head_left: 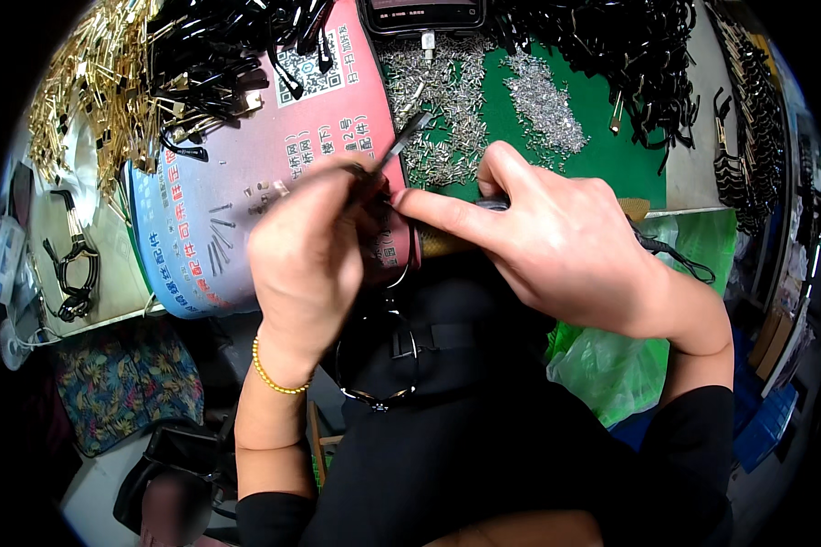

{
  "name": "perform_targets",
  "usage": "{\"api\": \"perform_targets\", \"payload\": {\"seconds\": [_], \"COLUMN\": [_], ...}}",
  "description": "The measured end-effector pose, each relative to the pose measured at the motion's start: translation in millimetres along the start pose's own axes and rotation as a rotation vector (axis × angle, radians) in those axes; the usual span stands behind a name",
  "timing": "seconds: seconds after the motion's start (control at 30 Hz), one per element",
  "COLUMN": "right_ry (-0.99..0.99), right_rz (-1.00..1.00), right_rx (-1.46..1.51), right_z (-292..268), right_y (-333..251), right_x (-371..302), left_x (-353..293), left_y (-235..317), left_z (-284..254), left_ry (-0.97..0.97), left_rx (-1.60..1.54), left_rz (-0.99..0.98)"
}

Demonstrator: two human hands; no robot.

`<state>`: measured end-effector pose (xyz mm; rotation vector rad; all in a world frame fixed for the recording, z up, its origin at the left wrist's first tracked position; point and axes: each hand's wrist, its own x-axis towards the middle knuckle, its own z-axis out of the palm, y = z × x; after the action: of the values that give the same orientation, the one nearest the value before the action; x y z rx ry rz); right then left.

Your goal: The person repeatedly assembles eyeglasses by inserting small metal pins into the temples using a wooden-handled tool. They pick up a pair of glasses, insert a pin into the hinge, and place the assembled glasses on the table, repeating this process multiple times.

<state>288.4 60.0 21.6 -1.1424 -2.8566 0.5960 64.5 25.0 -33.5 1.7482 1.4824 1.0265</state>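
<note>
My left hand (306,242) is closed in front of me, its fingers curled round a slim dark eyeglass temple (403,141) that slants up and to the right. The temple's lower end is hidden by my fingers. My right hand (566,237) reaches in from the right, with its index fingertip touching the spot where my left fingers pinch. Under its curled fingers shows part of a dark, rounded handle (493,204), mostly covered. A black cord (680,258) loops out behind that hand. Thin round metal rims (379,398) show against my black clothing.
Heaps of gold temples (91,91) and black temples (214,73) lie far left, more black temples (611,55) far right. Silver screws (447,118) and a clear-silver pile (545,105) cover the green mat (625,169). A phone (424,14) stands behind; a printed pad (192,237) lies left.
</note>
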Motion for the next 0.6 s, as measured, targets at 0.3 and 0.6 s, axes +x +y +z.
{"api": "perform_targets", "payload": {"seconds": [0.3,0.6], "right_ry": [0.065,0.067], "right_rz": [-0.014,-0.014], "right_rx": [-0.03,-0.067], "right_z": [6.2,7.3], "right_y": [-0.8,-2.8], "right_x": [5.5,3.9], "left_x": [6.2,-0.3], "left_y": [6.9,2.5], "left_z": [2.0,5.1], "left_ry": [0.019,0.043], "left_rx": [-0.158,-0.093], "left_rz": [-0.205,-0.115]}}
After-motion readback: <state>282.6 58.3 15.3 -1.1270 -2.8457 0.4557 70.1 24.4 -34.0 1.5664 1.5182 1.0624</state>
